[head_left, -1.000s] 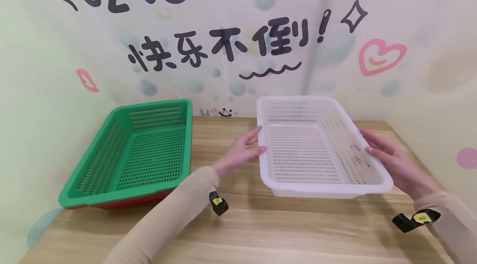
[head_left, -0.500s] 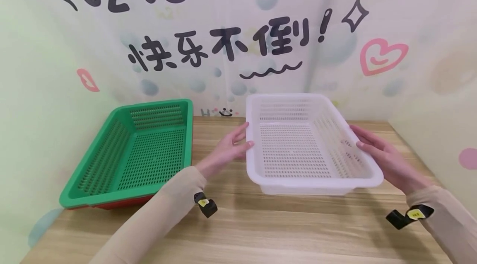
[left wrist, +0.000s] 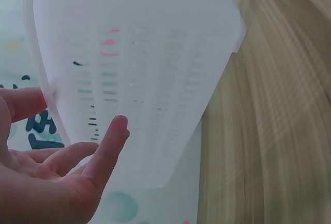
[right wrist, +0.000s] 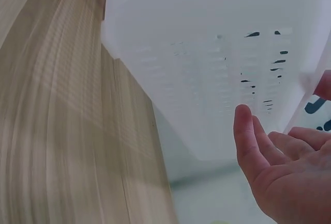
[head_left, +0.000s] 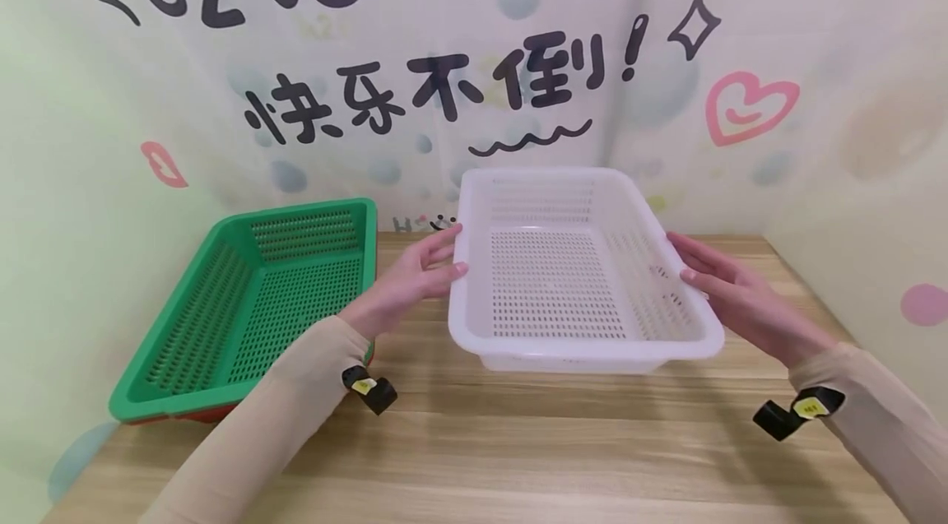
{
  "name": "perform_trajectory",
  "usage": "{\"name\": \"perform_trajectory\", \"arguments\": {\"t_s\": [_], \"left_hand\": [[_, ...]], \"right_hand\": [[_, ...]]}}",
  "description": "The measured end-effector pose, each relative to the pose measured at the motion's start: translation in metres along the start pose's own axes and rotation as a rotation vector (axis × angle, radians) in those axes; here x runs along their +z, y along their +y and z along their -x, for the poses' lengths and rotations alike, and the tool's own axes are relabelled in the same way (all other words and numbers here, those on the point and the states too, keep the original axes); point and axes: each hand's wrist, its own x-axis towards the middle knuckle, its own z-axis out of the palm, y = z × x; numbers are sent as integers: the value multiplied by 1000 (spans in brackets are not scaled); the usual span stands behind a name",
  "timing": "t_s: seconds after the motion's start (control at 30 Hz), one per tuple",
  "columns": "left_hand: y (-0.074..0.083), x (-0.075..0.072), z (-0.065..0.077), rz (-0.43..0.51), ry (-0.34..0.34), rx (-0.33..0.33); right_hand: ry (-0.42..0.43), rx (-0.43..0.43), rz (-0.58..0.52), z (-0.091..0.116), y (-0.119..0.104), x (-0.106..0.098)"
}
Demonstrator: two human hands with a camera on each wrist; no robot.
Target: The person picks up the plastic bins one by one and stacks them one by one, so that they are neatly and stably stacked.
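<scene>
Basket of white plastic, rectangular and perforated (head_left: 559,285), lies in the head view just off the centre toward three o'clock, held above the pale wood-grain worktop (head_left: 563,450). The left hand (head_left: 406,280) grips its nine o'clock rim and the right hand (head_left: 729,292) grips its three o'clock rim, each with the thumb on the rim and the other fingers against the outside. Both arms wear beige sleeves (head_left: 274,417) with a small black device (head_left: 370,389) strapped near each wrist. Between eight and nine o'clock, a rectangular green plastic basket (head_left: 211,302) rests on the worktop, a red plastic edge (head_left: 211,414) showing beneath it. A white backdrop with dark lettering (head_left: 533,6) spans the twelve o'clock side, and a pink heart (head_left: 743,116) shows near two o'clock.

In the left wrist view, the slotted outer wall of the white basket fills the middle; the hand comes in from eight o'clock, thumb at the rim, one finger extended across the wall. The worktop lies toward three o'clock.

In the right wrist view, the hand enters from four o'clock, fingers beside the slots; whether every fingertip touches, I cannot tell. The worktop lies toward nine o'clock.
</scene>
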Motion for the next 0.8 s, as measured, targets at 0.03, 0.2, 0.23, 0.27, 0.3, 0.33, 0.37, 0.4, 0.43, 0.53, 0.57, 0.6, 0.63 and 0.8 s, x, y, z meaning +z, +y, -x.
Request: {"name": "perform_trajectory", "arguments": {"t_s": [0.03,0.2,0.23,0.27,0.3,0.33,0.37,0.4,0.43,0.53,0.57,0.6,0.63,0.8], "left_hand": [[1,-3,1,-5,2,-3],[4,-18,3,-6,-5,12],[5,-21,4,-15,-4,14],[5,-24,4,-19,-2,15],[5,-26,5,-24,-3,20],[5,-29,5,-27,-3,23],[5,-32,6,-32,-5,22],[5,-34,6,-40,-4,18],[5,-37,7,-49,-3,15],[4,-45,10,-63,-10,22],[4,-47,11,-66,-11,23],[4,-50,12,-66,-11,26],[4,-52,13,-68,-11,29],[7,-63,21,-61,-14,29]], "right_hand": [[-6,-3,12,-2,-1,2],[-30,-17,64,-10,-7,9],[-30,-14,73,-12,-8,10],[-26,-11,86,-14,-9,12],[-24,-7,94,-15,-10,13],[-24,-3,101,-17,-10,14],[-25,0,107,-18,-11,15],[-30,1,112,-20,-11,16],[-36,2,114,-21,-12,17],[-60,-3,110,-26,-14,21],[-65,-3,109,-27,-14,22],[-67,-1,111,-29,-15,24],[-69,-1,111,-31,-16,26],[-65,1,120,-38,-21,34]]}}
